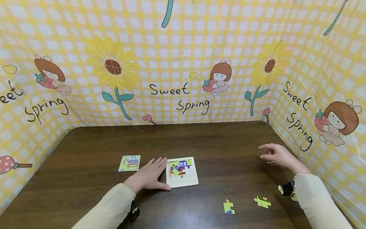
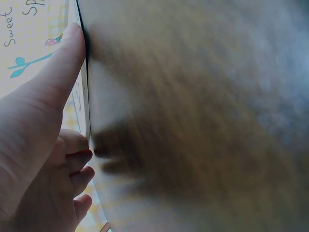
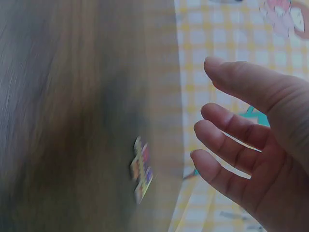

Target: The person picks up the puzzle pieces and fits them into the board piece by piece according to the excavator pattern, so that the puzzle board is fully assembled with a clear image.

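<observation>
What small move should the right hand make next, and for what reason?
Probably the right hand should lower and pinch the loose jigsaw piece near it: it holds nothing, the left hand touches the puzzle tray, and that tray's lower part is unfilled.

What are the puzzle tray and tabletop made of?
The white puzzle tray looks like matte card or painted wood; its plain, glare-free rim leaves that open. The tabletop seems satin wood or laminate: dark brown grain and a soft sheen show.
</observation>
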The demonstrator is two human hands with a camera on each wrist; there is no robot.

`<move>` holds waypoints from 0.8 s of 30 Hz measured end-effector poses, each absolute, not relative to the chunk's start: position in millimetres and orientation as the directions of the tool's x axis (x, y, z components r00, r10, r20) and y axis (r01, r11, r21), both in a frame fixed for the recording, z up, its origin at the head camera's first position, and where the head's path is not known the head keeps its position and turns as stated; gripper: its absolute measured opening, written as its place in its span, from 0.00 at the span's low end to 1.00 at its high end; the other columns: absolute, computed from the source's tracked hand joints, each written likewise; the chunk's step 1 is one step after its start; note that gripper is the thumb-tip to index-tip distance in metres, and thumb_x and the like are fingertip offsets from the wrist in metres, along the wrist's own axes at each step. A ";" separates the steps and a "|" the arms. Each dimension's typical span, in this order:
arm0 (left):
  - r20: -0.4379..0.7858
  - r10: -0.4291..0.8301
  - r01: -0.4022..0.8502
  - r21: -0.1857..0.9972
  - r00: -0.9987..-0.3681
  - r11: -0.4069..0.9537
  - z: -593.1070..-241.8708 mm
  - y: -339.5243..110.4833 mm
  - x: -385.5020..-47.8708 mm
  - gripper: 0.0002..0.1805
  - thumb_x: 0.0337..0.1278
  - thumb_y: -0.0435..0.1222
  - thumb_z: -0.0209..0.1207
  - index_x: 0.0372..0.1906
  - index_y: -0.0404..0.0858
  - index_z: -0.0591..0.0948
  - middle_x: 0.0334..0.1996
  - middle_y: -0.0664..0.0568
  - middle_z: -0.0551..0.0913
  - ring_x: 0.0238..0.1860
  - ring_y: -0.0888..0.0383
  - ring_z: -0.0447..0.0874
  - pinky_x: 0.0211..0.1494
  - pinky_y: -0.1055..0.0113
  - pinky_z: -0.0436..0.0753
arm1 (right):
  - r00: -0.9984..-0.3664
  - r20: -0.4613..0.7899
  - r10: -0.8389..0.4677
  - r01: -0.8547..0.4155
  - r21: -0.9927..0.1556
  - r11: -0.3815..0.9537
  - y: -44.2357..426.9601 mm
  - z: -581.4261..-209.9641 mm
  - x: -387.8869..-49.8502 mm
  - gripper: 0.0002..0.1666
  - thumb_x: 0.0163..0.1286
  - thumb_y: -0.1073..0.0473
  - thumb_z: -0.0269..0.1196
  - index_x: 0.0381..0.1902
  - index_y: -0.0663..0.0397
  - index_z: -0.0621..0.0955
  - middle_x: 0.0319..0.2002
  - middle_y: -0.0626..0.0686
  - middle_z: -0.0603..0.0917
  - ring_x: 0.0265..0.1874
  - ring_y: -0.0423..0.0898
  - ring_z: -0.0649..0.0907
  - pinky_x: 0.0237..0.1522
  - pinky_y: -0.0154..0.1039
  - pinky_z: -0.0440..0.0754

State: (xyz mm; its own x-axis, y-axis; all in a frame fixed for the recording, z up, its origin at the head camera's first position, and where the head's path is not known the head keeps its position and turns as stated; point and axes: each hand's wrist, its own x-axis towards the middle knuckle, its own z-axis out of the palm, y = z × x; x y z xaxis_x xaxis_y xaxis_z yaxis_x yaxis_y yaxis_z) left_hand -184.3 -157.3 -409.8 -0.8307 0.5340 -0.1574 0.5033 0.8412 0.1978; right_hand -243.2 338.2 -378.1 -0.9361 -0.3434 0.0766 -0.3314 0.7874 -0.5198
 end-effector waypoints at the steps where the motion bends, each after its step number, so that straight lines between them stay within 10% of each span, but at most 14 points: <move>1: -0.158 0.534 0.503 0.197 -0.831 0.842 -409.5 -157.2 -184.3 0.57 0.42 0.67 0.55 0.68 0.28 0.57 0.68 0.40 0.55 0.68 0.45 0.49 0.67 0.49 0.49 | -0.938 0.069 -0.340 -0.324 -0.523 0.788 342.3 -379.9 -243.3 0.22 0.60 0.61 0.65 0.50 0.67 0.77 0.39 0.61 0.78 0.32 0.47 0.76 0.28 0.39 0.76; 24: -0.162 0.530 0.498 0.199 -0.832 0.844 -408.6 -156.8 -183.6 0.57 0.42 0.67 0.56 0.68 0.29 0.57 0.68 0.40 0.55 0.69 0.45 0.49 0.67 0.49 0.48 | -0.926 -0.022 -0.377 -0.328 -0.445 0.833 392.5 -405.2 -247.6 0.12 0.55 0.66 0.66 0.38 0.65 0.80 0.26 0.49 0.69 0.26 0.44 0.67 0.28 0.40 0.64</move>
State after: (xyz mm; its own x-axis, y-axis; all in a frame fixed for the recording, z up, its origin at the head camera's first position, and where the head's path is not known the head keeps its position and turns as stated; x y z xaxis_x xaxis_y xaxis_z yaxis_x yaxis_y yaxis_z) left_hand -183.6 -156.8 -408.6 -0.8325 0.5298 -0.1623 0.4981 0.8438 0.1995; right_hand -247.6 392.5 -405.2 -0.9261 -0.3767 -0.0225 -0.3281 0.8332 -0.4452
